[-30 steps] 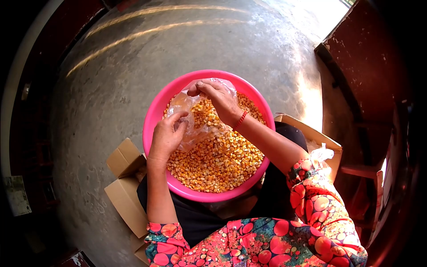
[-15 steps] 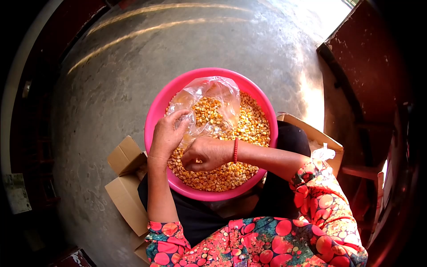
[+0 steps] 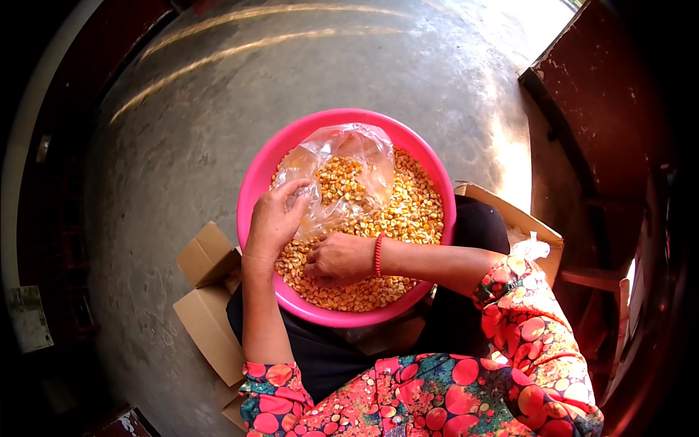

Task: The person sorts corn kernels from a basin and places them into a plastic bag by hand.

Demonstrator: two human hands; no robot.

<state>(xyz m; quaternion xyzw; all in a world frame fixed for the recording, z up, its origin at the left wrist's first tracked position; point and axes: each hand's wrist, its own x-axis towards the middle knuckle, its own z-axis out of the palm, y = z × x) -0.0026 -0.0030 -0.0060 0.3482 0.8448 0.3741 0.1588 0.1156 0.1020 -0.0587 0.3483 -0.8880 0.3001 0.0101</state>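
A clear plastic bag [image 3: 368, 142] lies spread over the yellow corn kernels [image 3: 419, 200] in a round pink basin [image 3: 255, 175], with more kernels visible inside the bag's mouth. At the bag's left edge is my left hand [image 3: 275, 218], its thumb and fingers closed on the plastic. My right hand [image 3: 346, 258], with a red beaded bracelet [image 3: 378, 255] at the wrist, is palm down among the kernels just below the bag. Its fingers are curled into the corn, and their tips are hidden.
Below the basin are my dark-trousered legs [image 3: 466, 306]. An open cardboard box [image 3: 207, 331] stands at the left, and another cardboard box [image 3: 539, 222] at the right, beside a dark red wooden piece of furniture [image 3: 597, 95]. Grey concrete floor [image 3: 182, 146] surrounds the basin.
My right hand has lowered and turned palm down, its fingers now down in the kernels. My left hand and the bag have hardly moved.
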